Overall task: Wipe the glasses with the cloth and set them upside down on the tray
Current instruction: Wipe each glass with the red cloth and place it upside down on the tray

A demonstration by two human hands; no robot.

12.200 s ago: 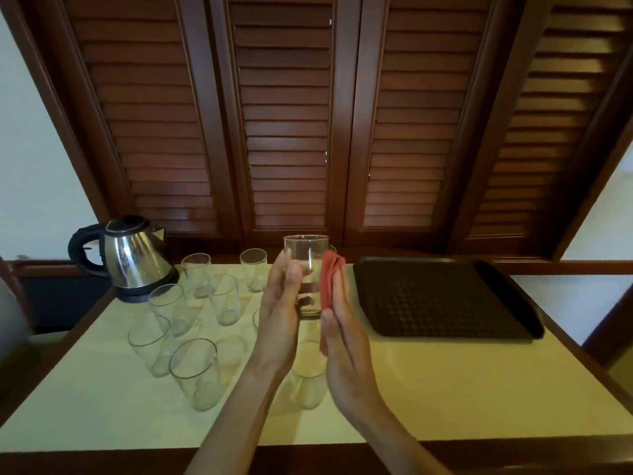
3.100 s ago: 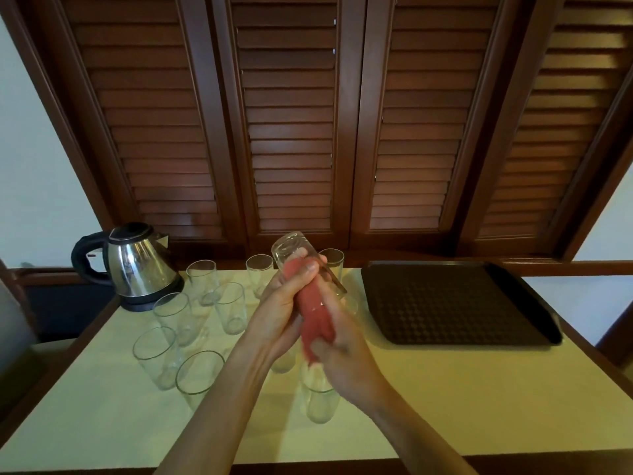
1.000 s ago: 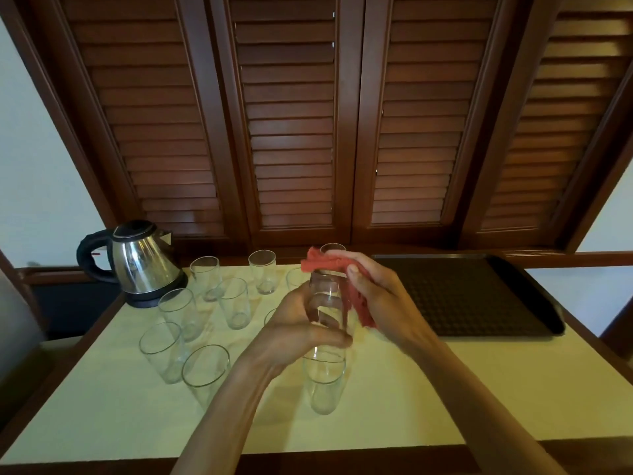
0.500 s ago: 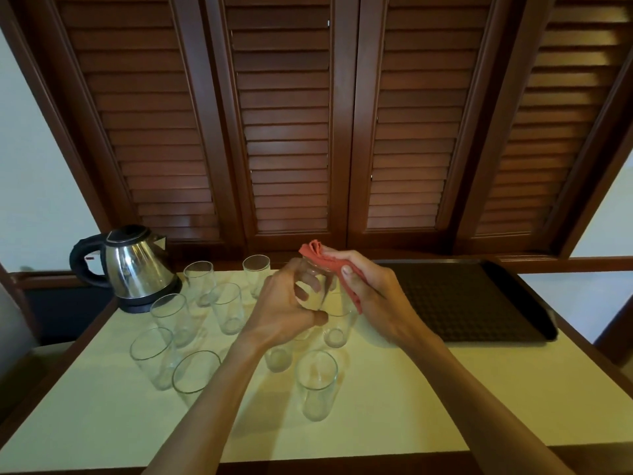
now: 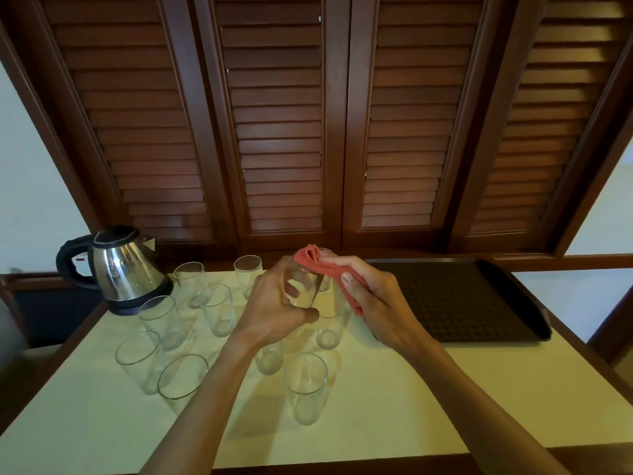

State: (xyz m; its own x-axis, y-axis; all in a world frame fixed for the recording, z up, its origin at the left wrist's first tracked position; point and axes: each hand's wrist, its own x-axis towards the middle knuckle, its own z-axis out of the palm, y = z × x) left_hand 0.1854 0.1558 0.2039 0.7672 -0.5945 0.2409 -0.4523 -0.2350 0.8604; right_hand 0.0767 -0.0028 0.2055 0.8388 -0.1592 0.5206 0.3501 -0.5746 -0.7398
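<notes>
Fingers [image 5: 270, 296] of both hands wrap the glass [image 5: 303, 289], cloth [image 5: 320, 265] between.

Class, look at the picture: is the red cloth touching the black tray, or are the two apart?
Apart. The head view shows the red cloth bunched in the right hand, lifted against the held glass; the tray lies on the table to its right, with nothing on it.

Hotel-like room, wooden louvred shutters [image 5: 281, 132]; steel kettle [image 5: 123, 269], drinking glasses [image 5: 215, 313], tray [image 5: 455, 299] on counter [image 5: 376, 413]
</notes>
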